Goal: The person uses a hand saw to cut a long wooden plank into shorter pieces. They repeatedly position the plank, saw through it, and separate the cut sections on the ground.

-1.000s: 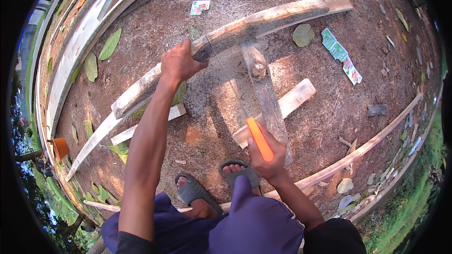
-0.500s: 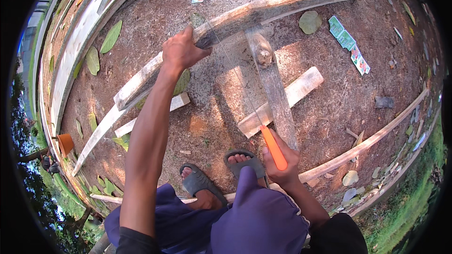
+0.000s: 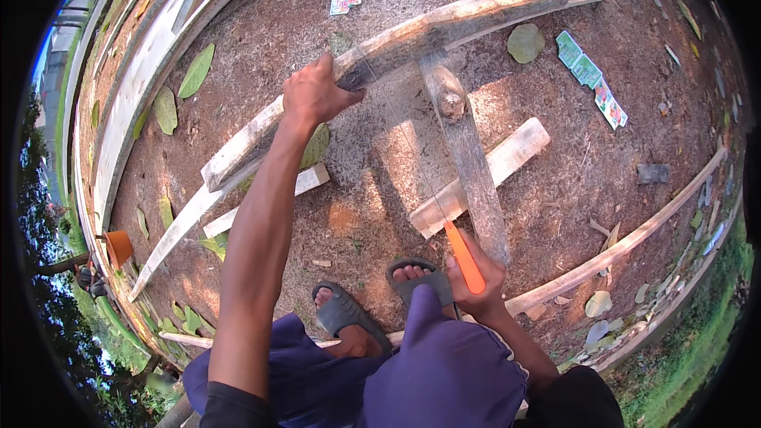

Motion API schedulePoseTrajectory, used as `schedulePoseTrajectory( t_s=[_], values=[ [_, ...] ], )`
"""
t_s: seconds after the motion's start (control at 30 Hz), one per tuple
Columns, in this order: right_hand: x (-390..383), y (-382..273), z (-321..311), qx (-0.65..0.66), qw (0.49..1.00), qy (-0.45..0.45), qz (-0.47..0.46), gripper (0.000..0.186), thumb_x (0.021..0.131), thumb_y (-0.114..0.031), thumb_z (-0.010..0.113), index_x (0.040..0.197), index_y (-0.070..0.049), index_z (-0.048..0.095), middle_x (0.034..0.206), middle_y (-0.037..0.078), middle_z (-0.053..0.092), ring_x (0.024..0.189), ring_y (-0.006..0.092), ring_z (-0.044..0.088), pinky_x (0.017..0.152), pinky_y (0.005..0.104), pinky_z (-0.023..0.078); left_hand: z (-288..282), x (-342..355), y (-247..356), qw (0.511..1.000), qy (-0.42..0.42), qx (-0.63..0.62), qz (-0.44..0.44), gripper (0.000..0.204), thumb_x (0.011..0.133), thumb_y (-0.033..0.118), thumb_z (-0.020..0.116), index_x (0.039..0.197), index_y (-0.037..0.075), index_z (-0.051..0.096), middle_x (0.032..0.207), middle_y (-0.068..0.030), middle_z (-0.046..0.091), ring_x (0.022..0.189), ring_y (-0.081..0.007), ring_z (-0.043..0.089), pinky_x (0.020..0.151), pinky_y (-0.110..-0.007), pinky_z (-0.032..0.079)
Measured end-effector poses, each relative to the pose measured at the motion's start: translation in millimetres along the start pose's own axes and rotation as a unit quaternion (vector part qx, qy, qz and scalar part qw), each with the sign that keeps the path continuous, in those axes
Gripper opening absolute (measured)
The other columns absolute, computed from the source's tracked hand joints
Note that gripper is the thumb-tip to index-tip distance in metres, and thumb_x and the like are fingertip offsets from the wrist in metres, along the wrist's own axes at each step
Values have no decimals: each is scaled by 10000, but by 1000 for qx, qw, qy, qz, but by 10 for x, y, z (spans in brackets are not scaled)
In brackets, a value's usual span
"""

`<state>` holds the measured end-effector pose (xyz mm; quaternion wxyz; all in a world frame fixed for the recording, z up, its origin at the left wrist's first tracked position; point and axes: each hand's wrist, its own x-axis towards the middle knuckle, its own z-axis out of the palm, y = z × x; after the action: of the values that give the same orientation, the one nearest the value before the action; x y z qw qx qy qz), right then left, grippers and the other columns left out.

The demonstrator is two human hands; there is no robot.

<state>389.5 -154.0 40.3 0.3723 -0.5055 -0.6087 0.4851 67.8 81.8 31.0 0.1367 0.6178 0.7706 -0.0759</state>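
Note:
My left hand (image 3: 317,93) is closed over a thick wooden plank (image 3: 476,9) that lies slantwise across the ground in front of me, its thumb along the near side. In my right hand (image 3: 481,273) is the orange handle of a handsaw (image 3: 466,260). Its thin blade runs forward and left from the handle to the plank, crossing it just right of my left hand. The blade is faint, so its depth in the wood cannot be made out. Under the plank sit a longer thin board (image 3: 170,250) and a grey knotted board (image 3: 479,178) pointing toward me.
A short pale wood block (image 3: 519,149) lies under the knotted board, and another offcut (image 3: 311,178) by my left forearm. A long strip (image 3: 626,246) crosses at lower right. My sandalled feet (image 3: 353,317) stand close below the saw. Stacked boards (image 3: 143,103) line the left.
The whole view has shifted slightly, so everything sits a little lower and to the right. Both hands keep their grips, and the saw has hardly moved against the plank.

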Motion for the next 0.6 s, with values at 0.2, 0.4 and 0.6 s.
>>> schedulePoseTrajectory(
  t_s=[0.2, 0.4, 0.6],
  values=[
    [2437, -370, 805, 66, 991, 86, -78, 360, 977, -204, 671, 1253, 26, 682, 828, 242, 727, 734, 336, 758, 637, 403, 566, -111, 121, 138, 999, 44, 17, 16, 739, 714, 639, 844, 1091, 39, 632, 1018, -195, 752, 948, -331, 757, 880, -466, 581],
    [858, 29, 335, 34, 996, 63, -52, 464, 932, -56, 704, 1382, 32, 630, 1066, 198, 780, 910, 235, 790, 793, 327, 619, 3, -34, 36, 998, 61, 0, 21, 657, 715, 602, 868, 959, 44, 624, 930, -211, 747, 887, -348, 754, 859, -474, 574],
    [558, -36, 199, 74, 996, 30, -30, 426, 973, -45, 664, 1373, 94, 616, 1086, 215, 767, 862, 145, 732, 759, 294, 589, -15, -100, 4, 999, 42, 8, 8, 673, 715, 616, 851, 1006, 53, 621, 963, -173, 745, 896, -317, 750, 847, -460, 584]
  ],
)
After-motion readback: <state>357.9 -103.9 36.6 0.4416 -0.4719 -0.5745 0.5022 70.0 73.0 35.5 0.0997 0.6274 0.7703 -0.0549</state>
